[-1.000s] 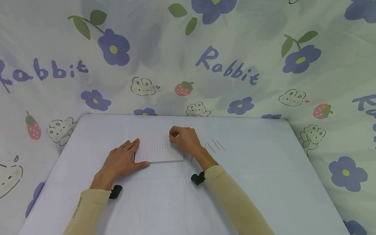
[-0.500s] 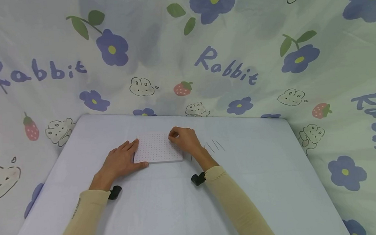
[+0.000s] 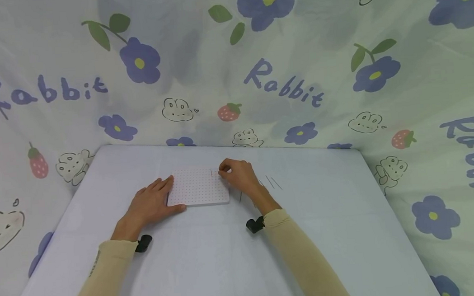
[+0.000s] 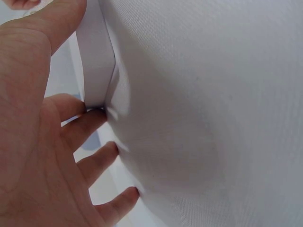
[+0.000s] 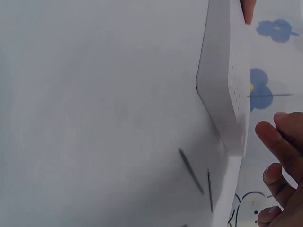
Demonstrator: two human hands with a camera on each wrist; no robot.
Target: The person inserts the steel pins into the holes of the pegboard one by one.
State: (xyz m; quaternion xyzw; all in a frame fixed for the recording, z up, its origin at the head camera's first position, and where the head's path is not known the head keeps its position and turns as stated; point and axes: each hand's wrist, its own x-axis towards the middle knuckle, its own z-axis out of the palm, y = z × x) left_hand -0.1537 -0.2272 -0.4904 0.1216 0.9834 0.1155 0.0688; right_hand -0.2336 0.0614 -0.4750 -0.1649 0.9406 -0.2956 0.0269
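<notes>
A white board dotted with small holes (image 3: pixel 194 189) lies on the table. My left hand (image 3: pixel 148 205) rests against its left side, fingers spread and thumb along the front edge; in the left wrist view the thumb and fingertips touch the board's side wall (image 4: pixel 97 56). One thin dark stick (image 3: pixel 212 172) stands up from the board near its back right, seen also as a stick (image 5: pixel 270 95) in the right wrist view. Just right of it is my right hand (image 3: pixel 240 177), loosely bent, with nothing between thumb and forefinger and the fingertips apart from the stick.
Several loose thin sticks (image 3: pixel 273 182) lie on the white-covered table (image 3: pixel 327 228) right of the board, partly hidden by the right wrist. A patterned cloth (image 3: pixel 199 69) hangs behind the table's back edge.
My right hand has let go of the thin stick and drawn back slightly to the right, so the upright stick now shows. The left hand stays on the board.
</notes>
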